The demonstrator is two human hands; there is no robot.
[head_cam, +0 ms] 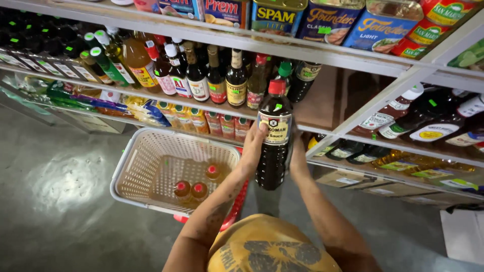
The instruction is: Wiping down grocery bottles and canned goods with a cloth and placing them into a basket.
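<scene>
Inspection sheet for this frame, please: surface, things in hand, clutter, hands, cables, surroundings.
Surface: grey concrete floor below; white shelf rails ahead.
Things in hand: tall dark sauce bottle with a red cap, upright, held in front of the shelves.
Clutter: beige plastic basket with red handles, holding three red-capped bottles of amber liquid.
Hands: left hand on the bottle's left side, thumb over the label; right hand behind its right side, mostly hidden.
Cables: nothing seen.
Surroundings: row of sauce bottles on the middle shelf, cans on the top shelf, packets lower down, dark bottles lying on their sides at right.
</scene>
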